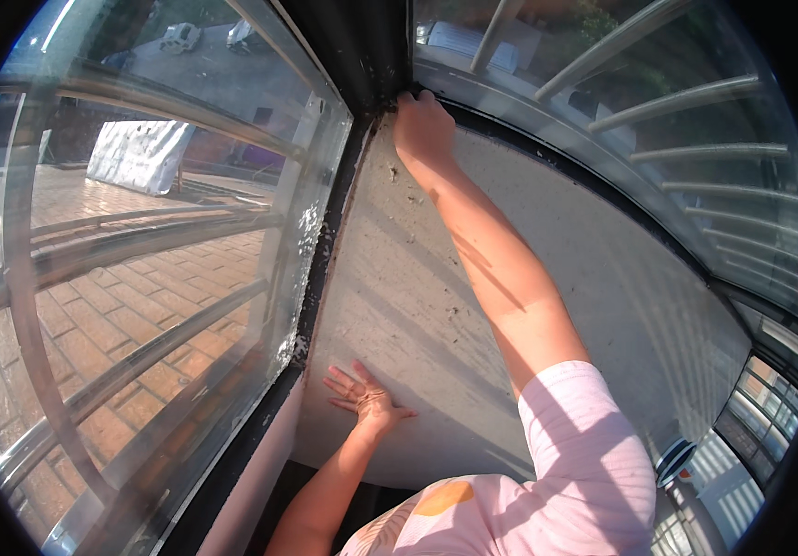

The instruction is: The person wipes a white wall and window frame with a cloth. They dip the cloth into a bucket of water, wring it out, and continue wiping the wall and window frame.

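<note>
My right hand (424,128) is stretched to the far corner of a pale grey window ledge (547,241), where the black frames of two windows meet. Its fingers are curled together against the dark corner, and anything inside them is hidden. Nearer to me, my left hand (367,400) rests flat on the ledge with its fingers spread and nothing in it. Dark specks and crumbs of dirt (393,173) are scattered over the ledge, mostly between the right hand and the middle.
Glass panes with metal bars outside stand along the left (139,259) and the far right (696,153). The black left frame (325,250) has flaking patches. Beyond the left glass lie brick paving (130,324) and a white sheet-like panel (139,156). Several objects (675,461) sit at the lower right.
</note>
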### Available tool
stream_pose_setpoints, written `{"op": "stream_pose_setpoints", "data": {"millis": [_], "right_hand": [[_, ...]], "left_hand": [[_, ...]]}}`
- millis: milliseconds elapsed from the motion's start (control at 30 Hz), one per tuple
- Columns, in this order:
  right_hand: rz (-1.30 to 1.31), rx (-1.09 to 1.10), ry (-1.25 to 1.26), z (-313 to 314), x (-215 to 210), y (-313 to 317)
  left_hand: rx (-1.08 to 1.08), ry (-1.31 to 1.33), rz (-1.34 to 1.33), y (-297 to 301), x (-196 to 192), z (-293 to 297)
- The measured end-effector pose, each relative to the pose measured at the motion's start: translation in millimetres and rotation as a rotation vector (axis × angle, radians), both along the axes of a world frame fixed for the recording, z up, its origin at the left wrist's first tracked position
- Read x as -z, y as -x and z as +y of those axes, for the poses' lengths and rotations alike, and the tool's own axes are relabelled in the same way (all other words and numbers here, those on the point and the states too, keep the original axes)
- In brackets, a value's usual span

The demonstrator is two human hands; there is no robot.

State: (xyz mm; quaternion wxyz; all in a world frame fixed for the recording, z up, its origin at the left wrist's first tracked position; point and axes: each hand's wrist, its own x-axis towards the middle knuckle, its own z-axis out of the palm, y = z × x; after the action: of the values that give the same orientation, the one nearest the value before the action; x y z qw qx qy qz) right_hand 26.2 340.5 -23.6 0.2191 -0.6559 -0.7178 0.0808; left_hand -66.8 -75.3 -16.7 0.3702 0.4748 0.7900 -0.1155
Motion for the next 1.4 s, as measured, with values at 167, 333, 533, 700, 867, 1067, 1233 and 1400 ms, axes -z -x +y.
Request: {"op": "stream_pose_setpoints", "data": {"millis": [167,333,533,700,867,1067,1233,1400], "right_hand": [[0.151,-0.126,0.004,-1.7,5.4,-15.5],[0.095,-0.108,-0.072,6.3,11.8,-18.5],[0.075,-0.19,0.054,8.6,4.8,-21.9],[0.25,-0.05,0.002,12.1,10.2,-17.1],[0.876,0.391,0.197,27.8,17.5,0.4],[1.374,0.436,0.241,15.2,-7.5,22.8],[1.055,0.526,0.365,23.9,16.6,4.5],[1.396,0.485,0.145,20.4,-15.0,23.8]], "left_hand": [[-0.032,-0.072,-0.024,3.7,2.3,-2.9],[-0.02,-0.059,-0.034,0.9,3.1,-1.0],[-0.053,-0.074,-0.027,1.1,5.4,-3.5],[-0.027,-0.043,0.017,-2.3,4.8,1.5],[0.01,-0.07,-0.003,-2.5,6.0,1.2],[-0.019,-0.087,-0.005,3.4,8.8,-4.1],[-0.004,-0.035,-0.01,-1.7,0.5,1.6],[-0.013,0.004,0.018,-2.5,0.1,2.8]]}}
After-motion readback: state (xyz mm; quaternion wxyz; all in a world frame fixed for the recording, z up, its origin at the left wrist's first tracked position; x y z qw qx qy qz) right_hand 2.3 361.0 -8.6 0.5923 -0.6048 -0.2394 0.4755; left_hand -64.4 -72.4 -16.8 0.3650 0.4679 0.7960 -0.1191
